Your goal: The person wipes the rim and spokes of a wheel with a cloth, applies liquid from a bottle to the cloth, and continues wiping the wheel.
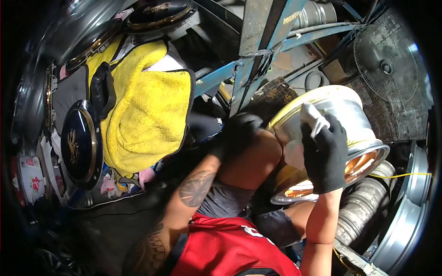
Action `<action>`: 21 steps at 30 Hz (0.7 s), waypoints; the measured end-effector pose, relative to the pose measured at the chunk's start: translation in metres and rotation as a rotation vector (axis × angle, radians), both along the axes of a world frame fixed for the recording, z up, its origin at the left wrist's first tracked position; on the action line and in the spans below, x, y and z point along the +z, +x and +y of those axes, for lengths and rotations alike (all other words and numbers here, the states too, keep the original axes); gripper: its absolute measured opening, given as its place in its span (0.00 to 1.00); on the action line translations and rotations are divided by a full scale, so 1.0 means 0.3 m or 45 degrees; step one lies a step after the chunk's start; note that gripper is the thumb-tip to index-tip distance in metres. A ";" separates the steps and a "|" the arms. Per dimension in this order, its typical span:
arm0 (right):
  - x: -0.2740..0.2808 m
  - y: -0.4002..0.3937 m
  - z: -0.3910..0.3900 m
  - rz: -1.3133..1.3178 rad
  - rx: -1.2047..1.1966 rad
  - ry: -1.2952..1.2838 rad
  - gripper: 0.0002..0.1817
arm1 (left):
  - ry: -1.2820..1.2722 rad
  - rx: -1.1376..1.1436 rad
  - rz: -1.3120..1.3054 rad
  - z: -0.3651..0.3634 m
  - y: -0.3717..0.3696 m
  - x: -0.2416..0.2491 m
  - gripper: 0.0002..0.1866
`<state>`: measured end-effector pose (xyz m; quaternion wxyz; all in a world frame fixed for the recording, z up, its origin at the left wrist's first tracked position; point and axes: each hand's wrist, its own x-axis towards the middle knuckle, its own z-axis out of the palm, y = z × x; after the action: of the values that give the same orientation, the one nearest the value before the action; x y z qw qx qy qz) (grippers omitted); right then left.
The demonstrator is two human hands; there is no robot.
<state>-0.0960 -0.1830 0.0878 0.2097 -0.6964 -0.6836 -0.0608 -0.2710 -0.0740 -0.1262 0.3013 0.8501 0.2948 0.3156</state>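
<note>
A wheel rim (343, 112) with a bright silver barrel and gold-toned edges lies tilted against my legs. My right hand (328, 154), in a black knit glove, is closed on a white folded cloth (314, 119) over the side of the barrel. My left hand (241, 131), gloved in black too, is over my knee near the rim's left edge. Motion smears its fingers, so I cannot tell whether it holds anything.
To the left, a yellow towel (147, 112) is draped beside a dark round cap with a gold emblem (79, 142). A blue metal frame (216, 83) stands ahead. A fan (386, 66) is at far right, above more silver rims (405, 225).
</note>
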 end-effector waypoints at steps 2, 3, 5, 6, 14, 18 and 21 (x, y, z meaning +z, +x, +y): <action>-0.037 -0.033 -0.014 0.059 0.058 0.001 0.14 | -0.187 0.077 0.359 -0.050 -0.134 -0.149 0.12; -0.065 -0.048 -0.031 0.097 0.115 0.050 0.15 | 0.021 0.176 0.435 -0.090 -0.225 -0.236 0.13; -0.072 -0.080 -0.050 0.226 0.246 -0.127 0.21 | -0.001 0.484 0.192 -0.143 -0.439 -0.521 0.14; -0.081 -0.090 -0.057 0.248 0.262 -0.108 0.22 | -0.177 0.650 -0.201 -0.157 -0.568 -0.748 0.14; -0.214 -0.155 -0.135 0.656 0.432 -0.053 0.23 | -0.342 1.615 0.405 -0.081 -0.959 -0.496 0.13; -0.295 -0.272 -0.152 1.066 0.637 -0.121 0.21 | -0.455 1.447 0.568 0.008 -0.986 -0.501 0.16; -0.417 -0.411 -0.106 1.667 0.877 -0.269 0.13 | -0.511 1.347 0.626 0.005 -1.007 -0.508 0.18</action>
<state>-0.2194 -0.2148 -0.0374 0.5130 -0.3531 -0.6006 0.5015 -0.5731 -0.0726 -0.2787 0.1810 0.5633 0.7911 0.1554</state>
